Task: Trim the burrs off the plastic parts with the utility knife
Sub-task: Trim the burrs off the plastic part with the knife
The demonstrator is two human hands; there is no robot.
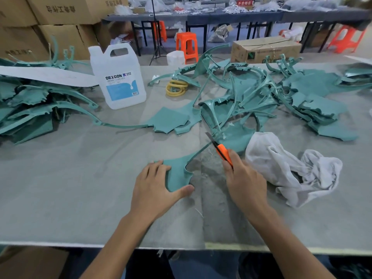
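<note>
The left hand (155,186) presses flat on a teal curved plastic part (179,172) on the grey table (70,188); the right hand (244,178) grips an orange utility knife (222,153), blade at the part's thin arm.

One knife (221,153), one jug (118,77), one rag (281,168)
</note>
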